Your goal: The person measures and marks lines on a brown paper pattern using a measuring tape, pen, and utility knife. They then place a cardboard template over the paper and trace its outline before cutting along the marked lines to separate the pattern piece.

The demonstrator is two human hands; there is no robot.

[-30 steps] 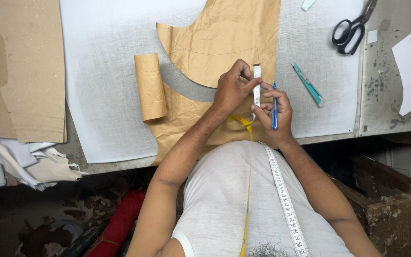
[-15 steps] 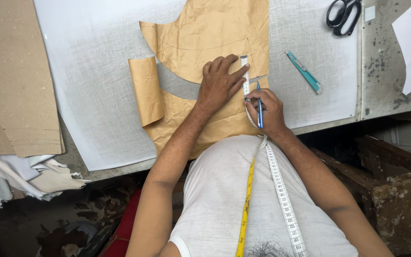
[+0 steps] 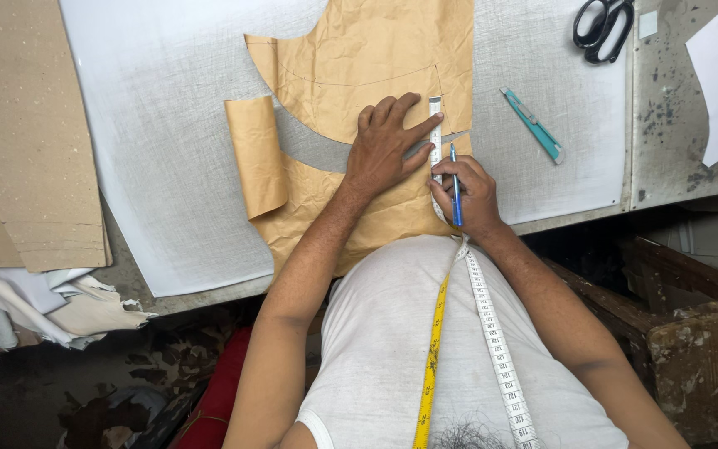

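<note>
Lying flat on the grey desk (image 3: 168, 166), a tan brown-paper garment pattern (image 3: 376, 58) with one rolled-up edge at its left; laid upright across it, a narrow white ruler (image 3: 435, 125); just beside that ruler's lower end, a slim blue pen (image 3: 454, 179), point toward the paper.

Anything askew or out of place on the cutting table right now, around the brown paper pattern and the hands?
One thing: the brown paper pattern has its lower left end curled into a loose roll instead of lying flat on the white sheet. The left hand presses the paper flat beside the measuring tape; the right hand holds a blue pen.
</note>
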